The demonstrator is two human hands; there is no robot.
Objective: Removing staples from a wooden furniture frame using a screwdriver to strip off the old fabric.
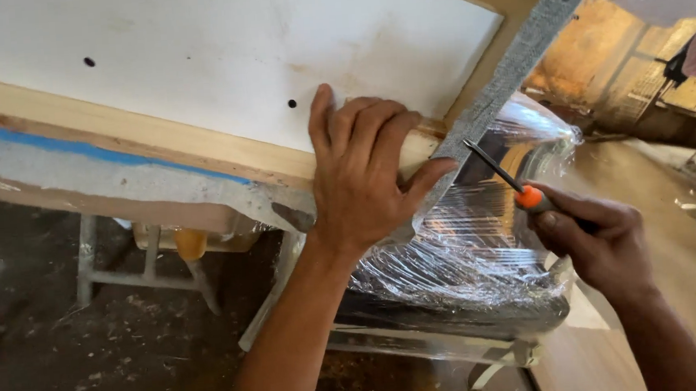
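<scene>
Fingers of left hand (360,170) clamped on white board (232,48) edge, right hand (600,239) gripping screwdriver (503,178), dusty workshop floor (73,353).

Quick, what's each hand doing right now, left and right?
Left hand: grip closed over the wooden board edge, pressing the grey strip.
Right hand: grip closed on the orange-handled screwdriver.

Large white flat board (207,50) with small dark holes, laid tilted across a pale metal trestle stand (116,269). Light wooden edge strip (156,139) along its near side, with a blue tape line (75,145) and a grey-white band (53,179) below it. Dark dusty floor (65,354) strewn with pale shavings under the stand. Bulky object wrapped in clear plastic film (466,252) resting on a white frame (424,345) just beside the board's end.
</scene>
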